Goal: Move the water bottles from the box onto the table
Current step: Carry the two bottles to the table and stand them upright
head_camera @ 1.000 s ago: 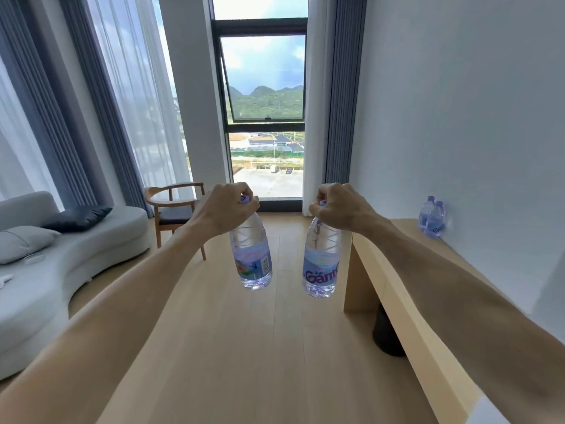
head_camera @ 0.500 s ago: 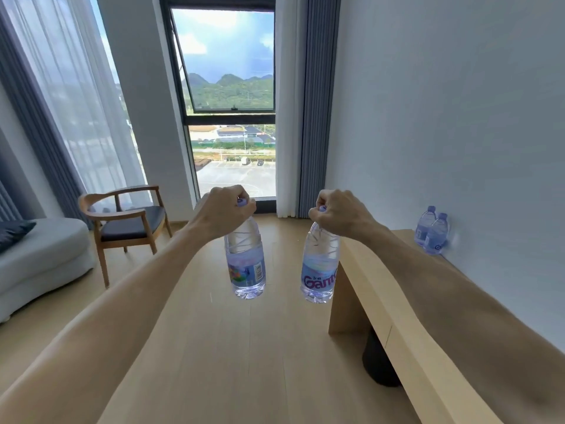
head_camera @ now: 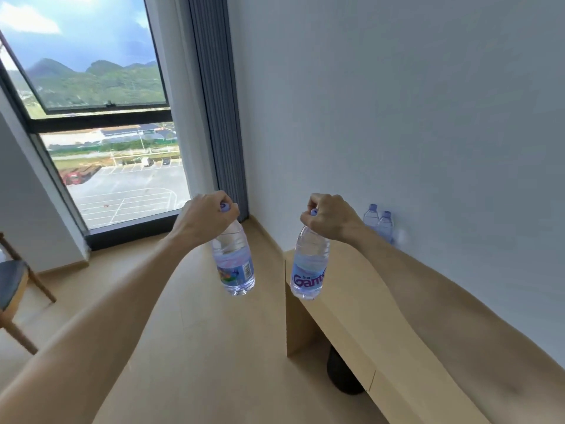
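"Gan…" in purple letters on right-hand water bottle (head_camera: 308, 264) label, rest cut off, barcode on left-hand bottle (head_camera: 234, 264)

This looks like a living room in a high-rise flat or hotel suite. A tall window (head_camera: 101, 142) reaches almost to the pale wood floor (head_camera: 189, 347). Beyond the window lie a car park and green hills, far below. Just right of the window hangs a grey curtain (head_camera: 217, 102); left of it, a wooden armchair (head_camera: 15, 289). Further right, a long wooden table (head_camera: 360, 304) lines a plain white wall (head_camera: 397, 102).

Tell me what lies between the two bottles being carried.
Nothing: in the head view only bare wooden floor shows between the left hand's bottle and the right hand's bottle.
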Motion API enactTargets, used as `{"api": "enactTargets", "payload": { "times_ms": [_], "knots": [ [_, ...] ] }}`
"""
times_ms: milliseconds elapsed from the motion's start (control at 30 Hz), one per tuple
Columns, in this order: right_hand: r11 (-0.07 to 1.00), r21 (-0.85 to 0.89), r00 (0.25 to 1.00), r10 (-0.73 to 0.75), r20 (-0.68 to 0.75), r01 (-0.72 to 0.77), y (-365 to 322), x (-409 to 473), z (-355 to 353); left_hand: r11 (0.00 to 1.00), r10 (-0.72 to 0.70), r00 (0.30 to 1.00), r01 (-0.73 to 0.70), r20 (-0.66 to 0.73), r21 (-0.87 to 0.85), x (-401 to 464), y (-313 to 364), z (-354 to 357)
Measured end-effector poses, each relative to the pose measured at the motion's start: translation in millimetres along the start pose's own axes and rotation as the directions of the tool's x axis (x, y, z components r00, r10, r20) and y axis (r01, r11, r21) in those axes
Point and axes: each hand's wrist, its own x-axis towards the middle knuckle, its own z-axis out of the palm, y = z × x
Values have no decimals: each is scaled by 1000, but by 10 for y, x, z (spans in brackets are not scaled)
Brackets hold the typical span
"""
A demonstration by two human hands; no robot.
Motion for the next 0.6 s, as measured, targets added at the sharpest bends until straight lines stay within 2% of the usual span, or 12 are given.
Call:
{"api": "enactTargets", "payload": {
  "times_ms": [300,600],
  "knots": [
    [991,-9,990,131,-52,-132,1095,1101,14,992,91,989,-80,113,-101,1382,54,1169],
    [963,-19,962,268,-58,-269,2165,1768,-96,973,176,962,-139,209,-183,2425,397,2237]
  ]
}}
